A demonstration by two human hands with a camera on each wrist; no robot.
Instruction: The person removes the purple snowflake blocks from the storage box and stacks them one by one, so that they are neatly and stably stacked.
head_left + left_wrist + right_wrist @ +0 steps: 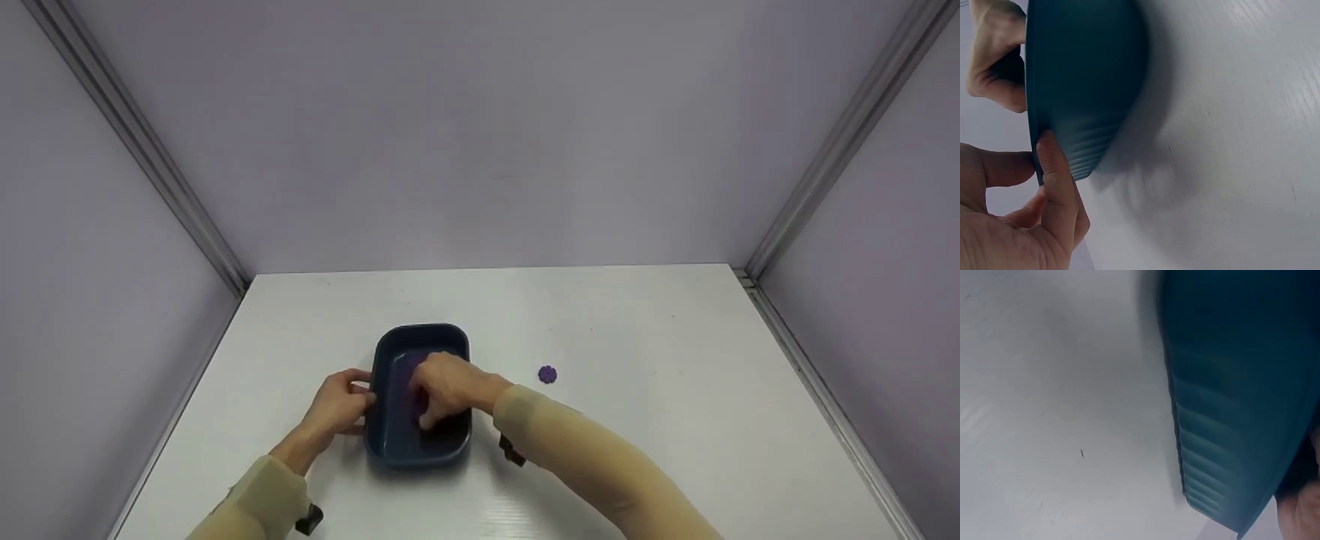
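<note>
Left hand (339, 405) pinches the blue tub's (397, 442) rim; right hand (446, 390), grip unclear, reaches inside; one purple disc (547, 374) remains on the surface (675, 420).

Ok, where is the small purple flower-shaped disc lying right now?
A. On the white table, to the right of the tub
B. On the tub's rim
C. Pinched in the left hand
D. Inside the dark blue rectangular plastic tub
A: in the head view the small purple flower-shaped disc lies on the bare white table, clear of the dark blue rectangular plastic tub and right of the right hand reaching into it.
</note>
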